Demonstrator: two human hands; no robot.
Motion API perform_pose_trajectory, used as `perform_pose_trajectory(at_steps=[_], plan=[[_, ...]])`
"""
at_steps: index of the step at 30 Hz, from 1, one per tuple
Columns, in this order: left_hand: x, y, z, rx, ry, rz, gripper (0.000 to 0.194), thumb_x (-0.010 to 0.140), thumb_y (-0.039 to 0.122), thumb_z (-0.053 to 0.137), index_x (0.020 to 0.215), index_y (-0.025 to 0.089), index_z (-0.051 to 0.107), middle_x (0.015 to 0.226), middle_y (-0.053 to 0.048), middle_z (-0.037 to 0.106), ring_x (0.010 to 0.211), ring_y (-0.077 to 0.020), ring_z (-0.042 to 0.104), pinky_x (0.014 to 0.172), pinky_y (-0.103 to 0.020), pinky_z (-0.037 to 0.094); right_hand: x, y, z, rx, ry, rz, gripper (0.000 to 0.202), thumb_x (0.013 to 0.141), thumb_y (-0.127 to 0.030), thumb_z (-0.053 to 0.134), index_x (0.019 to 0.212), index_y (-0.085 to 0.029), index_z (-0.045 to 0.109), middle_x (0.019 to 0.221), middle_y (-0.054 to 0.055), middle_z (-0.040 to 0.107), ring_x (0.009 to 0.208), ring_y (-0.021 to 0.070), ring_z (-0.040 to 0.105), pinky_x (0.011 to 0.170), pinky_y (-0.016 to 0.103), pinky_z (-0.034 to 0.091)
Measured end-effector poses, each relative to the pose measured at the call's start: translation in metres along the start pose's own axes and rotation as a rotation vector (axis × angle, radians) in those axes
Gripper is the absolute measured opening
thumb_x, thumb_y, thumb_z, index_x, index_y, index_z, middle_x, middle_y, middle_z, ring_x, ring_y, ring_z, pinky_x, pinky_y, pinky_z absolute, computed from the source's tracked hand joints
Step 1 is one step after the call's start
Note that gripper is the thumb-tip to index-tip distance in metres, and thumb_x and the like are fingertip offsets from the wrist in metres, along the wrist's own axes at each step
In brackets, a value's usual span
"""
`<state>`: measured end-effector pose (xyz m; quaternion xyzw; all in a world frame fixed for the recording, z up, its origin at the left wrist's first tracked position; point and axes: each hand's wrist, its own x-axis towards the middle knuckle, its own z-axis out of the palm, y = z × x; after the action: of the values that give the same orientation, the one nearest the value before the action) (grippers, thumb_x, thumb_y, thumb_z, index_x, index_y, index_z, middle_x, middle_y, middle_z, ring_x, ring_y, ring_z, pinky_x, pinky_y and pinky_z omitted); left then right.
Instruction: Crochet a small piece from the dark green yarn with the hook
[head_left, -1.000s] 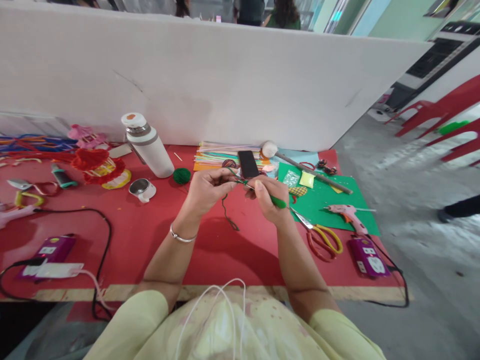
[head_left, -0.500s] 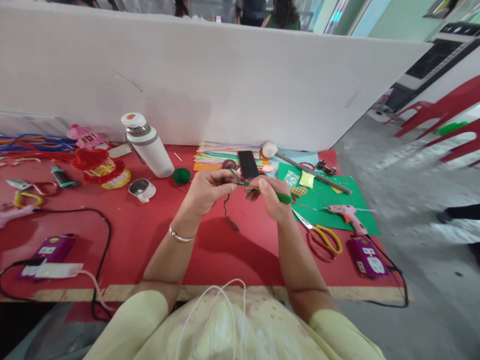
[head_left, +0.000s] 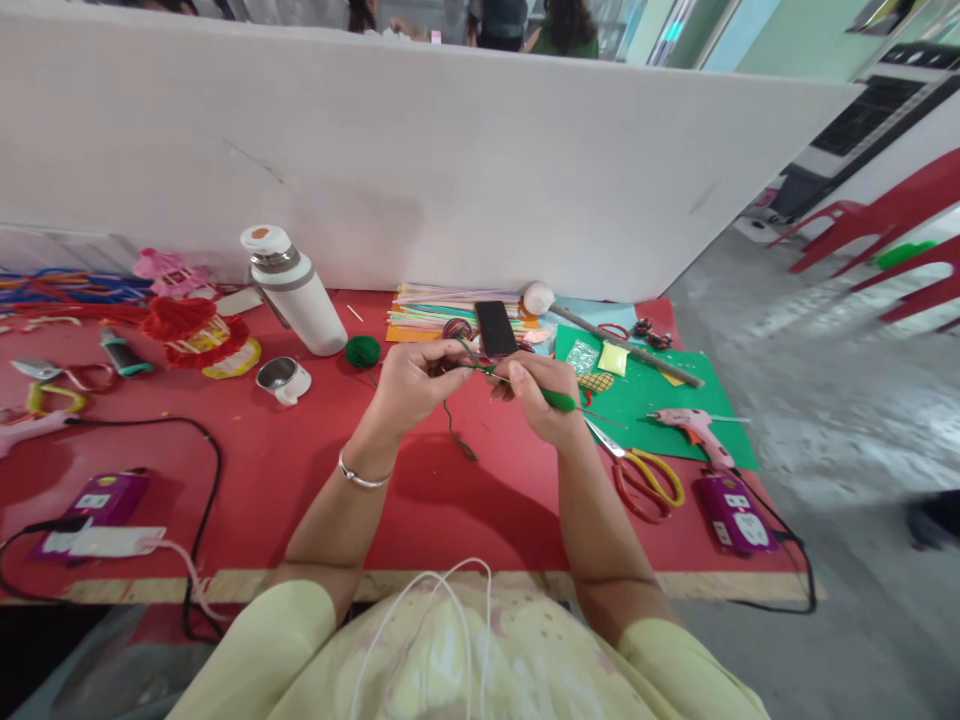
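Above the middle of the red table, my left hand [head_left: 411, 388] is closed in a pinch on green yarn [head_left: 484, 368]. A loose tail of that yarn hangs below the fingers to the tabletop. My right hand [head_left: 546, 388] wraps round a crochet hook [head_left: 559, 400] with a green handle, whose thin shaft points left into the yarn between both hands. The stitches are too small to make out. Left of my left hand lies a ball of green yarn [head_left: 363, 351]. A black phone [head_left: 496, 329] lies just beyond my fingers.
A white flask [head_left: 304, 300] and a steel-lined cup [head_left: 283, 380] stand to the left. Scissors [head_left: 637, 480], a pink glue gun [head_left: 694, 428] and a purple power block [head_left: 736, 515] lie at right. A white panel [head_left: 420, 150] rises along the back edge.
The crochet hook has shifted slightly left, and its handle sits deeper in my right hand. My right hand has turned a little; my left hand keeps its place.
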<state>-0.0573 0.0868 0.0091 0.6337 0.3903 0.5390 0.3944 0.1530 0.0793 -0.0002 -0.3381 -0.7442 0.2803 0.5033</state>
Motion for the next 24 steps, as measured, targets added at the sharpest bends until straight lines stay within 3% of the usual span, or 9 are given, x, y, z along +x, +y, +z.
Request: perform_pose_trajectory(at_steps=[8, 13, 19, 24], plan=[[-0.002, 0.004, 0.004, 0.149, 0.085, 0.07, 0.008, 0.079, 0.023, 0.077, 0.085, 0.019, 0.081, 0.075, -0.003, 0.074, 0.067, -0.0139, 0.061, 0.061, -0.026, 0.048, 0.0, -0.006, 0.005, -0.149, 0.055, -0.108, 0.038, 0.11, -0.035, 0.046, 0.089, -0.02, 0.074, 0.087, 0.008, 0.074, 0.074, 0.0156, 0.07, 0.064, 0.029, 0.057], [-0.001, 0.004, 0.004, 0.052, 0.082, 0.036, 0.01, 0.077, 0.026, 0.081, 0.084, 0.018, 0.081, 0.074, -0.003, 0.072, 0.07, -0.0156, 0.063, 0.064, -0.028, 0.051, -0.001, -0.006, 0.01, -0.144, 0.084, -0.086, 0.04, 0.11, -0.036, 0.046, 0.088, -0.02, 0.074, 0.087, 0.008, 0.075, 0.075, 0.0162, 0.072, 0.066, 0.029, 0.059], [0.001, 0.007, 0.003, -0.209, 0.041, -0.106, 0.02, 0.069, 0.024, 0.089, 0.089, 0.019, 0.085, 0.076, -0.003, 0.073, 0.071, -0.0154, 0.064, 0.064, -0.029, 0.054, -0.001, 0.005, 0.016, -0.303, 0.153, -0.361, 0.024, 0.106, -0.025, 0.051, 0.099, -0.024, 0.074, 0.092, 0.009, 0.079, 0.083, 0.0201, 0.075, 0.075, 0.034, 0.062], [0.002, 0.004, 0.007, -0.322, 0.046, -0.158, 0.031, 0.069, 0.026, 0.094, 0.098, 0.021, 0.088, 0.078, -0.002, 0.074, 0.066, -0.0118, 0.062, 0.06, -0.026, 0.052, -0.001, 0.009, 0.017, -0.369, 0.21, -0.451, 0.014, 0.102, -0.02, 0.059, 0.104, -0.024, 0.072, 0.093, 0.008, 0.078, 0.083, 0.0194, 0.074, 0.074, 0.032, 0.059]])
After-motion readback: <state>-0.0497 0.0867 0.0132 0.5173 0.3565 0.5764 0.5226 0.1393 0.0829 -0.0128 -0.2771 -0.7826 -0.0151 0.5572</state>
